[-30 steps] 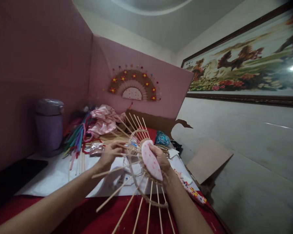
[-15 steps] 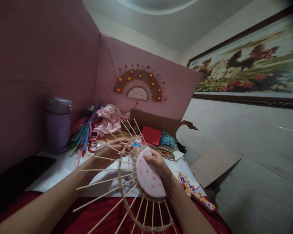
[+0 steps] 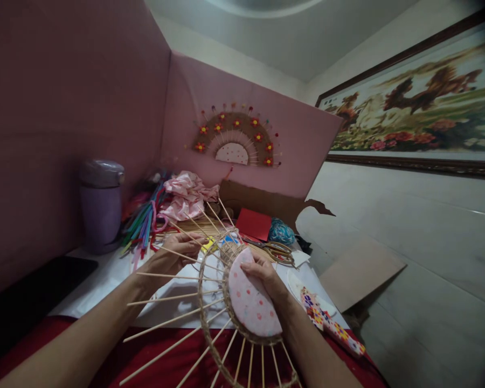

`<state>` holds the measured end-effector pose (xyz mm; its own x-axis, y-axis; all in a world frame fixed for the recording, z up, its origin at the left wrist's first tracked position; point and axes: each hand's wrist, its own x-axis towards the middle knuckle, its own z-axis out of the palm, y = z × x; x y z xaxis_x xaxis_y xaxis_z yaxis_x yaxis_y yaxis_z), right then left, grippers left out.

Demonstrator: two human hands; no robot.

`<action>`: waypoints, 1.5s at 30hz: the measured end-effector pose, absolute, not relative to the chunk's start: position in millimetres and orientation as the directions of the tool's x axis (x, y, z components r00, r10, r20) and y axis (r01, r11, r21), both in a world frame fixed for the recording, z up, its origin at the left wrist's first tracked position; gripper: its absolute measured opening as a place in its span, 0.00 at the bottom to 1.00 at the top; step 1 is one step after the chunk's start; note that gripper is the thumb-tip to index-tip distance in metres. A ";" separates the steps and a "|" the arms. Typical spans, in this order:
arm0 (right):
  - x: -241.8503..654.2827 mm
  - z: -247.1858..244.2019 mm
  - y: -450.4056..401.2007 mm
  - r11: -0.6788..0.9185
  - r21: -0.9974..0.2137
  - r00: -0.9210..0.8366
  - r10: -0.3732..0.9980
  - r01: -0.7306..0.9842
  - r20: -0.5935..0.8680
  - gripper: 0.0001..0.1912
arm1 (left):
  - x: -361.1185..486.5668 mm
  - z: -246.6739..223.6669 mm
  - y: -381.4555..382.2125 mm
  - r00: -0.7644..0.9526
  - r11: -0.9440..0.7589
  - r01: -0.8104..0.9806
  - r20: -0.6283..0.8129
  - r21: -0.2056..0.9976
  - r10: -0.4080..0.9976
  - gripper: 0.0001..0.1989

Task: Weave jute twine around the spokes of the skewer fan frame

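Observation:
A half-round craft piece has a pale pink spotted centre (image 3: 254,302), with thin wooden sticks (image 3: 164,318) fanning out from it. Brown twine is woven along the centre's curved edge, and a separate twine arc (image 3: 204,302) crosses the sticks farther out. My right hand (image 3: 262,272) grips the spotted centre by its straight side, thumb on the front face. My left hand (image 3: 180,252) is closed in a pinch among the upper sticks, just outside the twine arc. What lies between its fingertips is too small to make out.
A finished-looking flowered half-round (image 3: 236,125) is fixed on the pink board. Behind my hands lie crumpled pink cloth (image 3: 186,191), coloured pipe cleaners (image 3: 145,226), red paper (image 3: 254,223), blue yarn (image 3: 281,231) and scissors (image 3: 281,251). A purple flask (image 3: 101,210) stands left; a flower-patterned glue gun-like object (image 3: 335,328) lies right.
My left hand has drawn back a little to the left, away from behind the twine arc. The right hand keeps its hold, and the whole view has shifted slightly.

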<state>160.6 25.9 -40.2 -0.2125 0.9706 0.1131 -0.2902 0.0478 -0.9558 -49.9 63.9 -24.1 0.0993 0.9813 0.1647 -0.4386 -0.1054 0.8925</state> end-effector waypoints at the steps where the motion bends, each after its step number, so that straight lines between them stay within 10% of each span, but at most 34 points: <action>1: 160.9 -40.4 26.0 0.047 -0.957 -0.212 0.971 -0.288 0.111 0.10 | -50.9 -23.7 64.6 0.141 -0.102 -0.414 0.174 0.905 0.975 0.06; 10: 162.0 -31.7 23.4 0.097 -0.945 -0.204 0.965 -0.312 0.166 0.08 | -67.3 -26.0 78.1 0.234 -0.170 -0.250 0.230 0.953 0.945 0.07; 27: 163.9 -41.1 25.6 0.028 -0.960 -0.243 0.965 -0.280 0.099 0.09 | -76.4 -13.1 78.4 -0.211 -0.574 -0.186 0.538 0.797 0.816 0.06; 45: 164.3 -46.8 29.4 0.028 -0.973 -0.299 0.949 -0.231 0.099 0.10 | -84.2 -10.4 87.6 -0.377 -0.635 -0.261 0.529 0.727 0.760 0.08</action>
<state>164.3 29.4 -46.8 -0.2990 0.9491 0.0987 -0.2308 0.0284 -0.9726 -84.2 87.6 -10.4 -0.3773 0.7602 0.5289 -0.2607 -0.6352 0.7270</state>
